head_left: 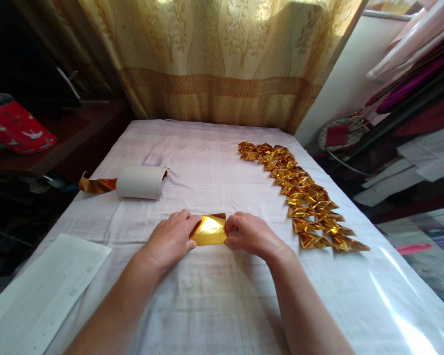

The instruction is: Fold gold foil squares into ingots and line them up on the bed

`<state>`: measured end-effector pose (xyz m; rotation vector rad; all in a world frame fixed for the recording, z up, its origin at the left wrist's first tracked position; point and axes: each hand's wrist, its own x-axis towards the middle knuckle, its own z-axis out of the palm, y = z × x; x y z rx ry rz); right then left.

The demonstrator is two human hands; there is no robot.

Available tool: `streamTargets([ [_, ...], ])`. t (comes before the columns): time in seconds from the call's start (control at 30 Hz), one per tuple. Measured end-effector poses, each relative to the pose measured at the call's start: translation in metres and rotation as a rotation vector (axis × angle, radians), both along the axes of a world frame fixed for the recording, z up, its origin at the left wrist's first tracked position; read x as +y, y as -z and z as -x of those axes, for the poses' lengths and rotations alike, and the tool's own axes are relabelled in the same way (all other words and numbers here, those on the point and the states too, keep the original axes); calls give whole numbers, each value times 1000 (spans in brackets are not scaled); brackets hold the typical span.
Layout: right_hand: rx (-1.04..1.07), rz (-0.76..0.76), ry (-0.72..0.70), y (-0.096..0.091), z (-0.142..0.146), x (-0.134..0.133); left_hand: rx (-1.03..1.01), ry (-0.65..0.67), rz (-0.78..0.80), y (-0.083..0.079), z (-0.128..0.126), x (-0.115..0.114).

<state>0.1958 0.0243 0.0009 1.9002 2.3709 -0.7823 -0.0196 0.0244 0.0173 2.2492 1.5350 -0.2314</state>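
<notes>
A small square of gold foil paper (209,230) lies on the pale cloth-covered table (214,162), near its front middle. My left hand (171,238) pinches the sheet's left edge, fingers curled over it. My right hand (249,233) pinches its right edge in the same way. To the right, several folded gold foil pieces (303,195) lie in a long band running from the far middle toward the near right.
A white roll (140,182) with a gold foil strip (96,185) trailing from it lies at the left. A white printed sheet (40,291) sits at the near left corner. A patterned curtain (222,59) hangs behind the table. Clutter fills both sides.
</notes>
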Motion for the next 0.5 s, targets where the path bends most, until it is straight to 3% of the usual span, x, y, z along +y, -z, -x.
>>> streamTargets([
  [0.3, 15, -3, -26, -5, -3, -1, -73, 28, 20, 5, 13, 5],
  [0.37, 33, -79, -13, -5, 6, -2, -76, 30, 20, 4, 13, 5],
  [0.5, 152, -442, 128, 13, 43, -6, -76, 46, 13, 4, 12, 6],
])
